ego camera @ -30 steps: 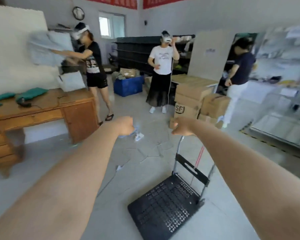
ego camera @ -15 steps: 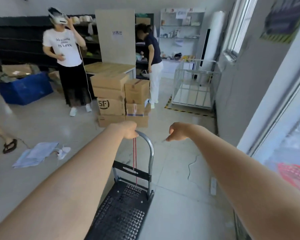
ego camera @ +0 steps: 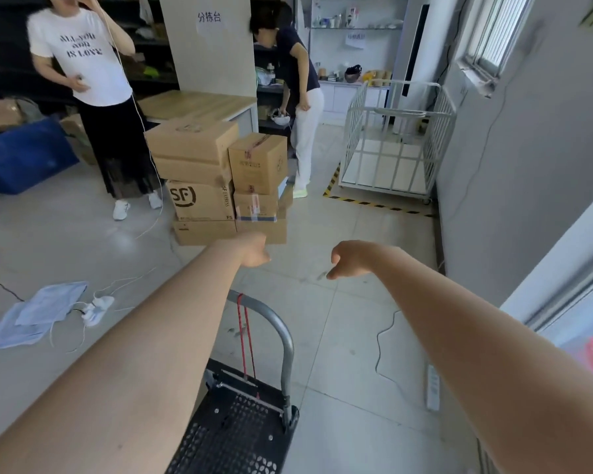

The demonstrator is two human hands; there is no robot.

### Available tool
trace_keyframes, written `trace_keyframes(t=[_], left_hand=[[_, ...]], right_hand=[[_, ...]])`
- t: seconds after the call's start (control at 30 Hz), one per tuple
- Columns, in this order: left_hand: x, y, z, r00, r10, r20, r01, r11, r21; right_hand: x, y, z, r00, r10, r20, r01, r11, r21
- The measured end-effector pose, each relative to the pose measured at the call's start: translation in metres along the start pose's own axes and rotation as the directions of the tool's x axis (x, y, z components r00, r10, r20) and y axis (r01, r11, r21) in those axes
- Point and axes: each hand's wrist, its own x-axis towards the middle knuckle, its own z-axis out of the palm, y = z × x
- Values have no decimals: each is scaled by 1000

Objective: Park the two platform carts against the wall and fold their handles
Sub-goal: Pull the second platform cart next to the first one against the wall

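Hovering over black platform cart (ego camera: 233, 436) with upright grey handle (ego camera: 281, 333), left hand (ego camera: 254, 249) and right hand (ego camera: 351, 260) loosely curled, empty, "SF EXPRESS" box (ego camera: 201, 201), "分拣台" sign (ego camera: 209, 18).

stacked cardboard boxes (ego camera: 216, 179) | white cage trolley (ego camera: 391, 145) | blue crate (ego camera: 24, 155)

So the platform cart (ego camera: 240, 432) sits bottom center, handle (ego camera: 281, 333) upright at its far end. Stacked cardboard boxes (ego camera: 220, 183) are further ahead, wire cage trolley (ego camera: 391, 142) off to their right along the wall (ego camera: 514, 159), table (ego camera: 199, 104) behind the boxes.
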Motion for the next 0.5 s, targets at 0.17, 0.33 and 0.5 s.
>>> trace_keyframes(t=[0.17, 0.33, 0.5], left_hand=[[95, 10, -1, 998, -59, 27, 60, 998, -35], [159, -2, -27, 969, -246, -7, 245, 966, -82], [182, -27, -57, 896, -439, -71, 424, 891, -162]], right_hand=[[100, 32, -45, 997, -74, 7, 74, 997, -22], [188, 45, -98, 969, -241, 49, 241, 970, -10], [261, 13, -142, 898, -430, 92, 430, 903, 25]])
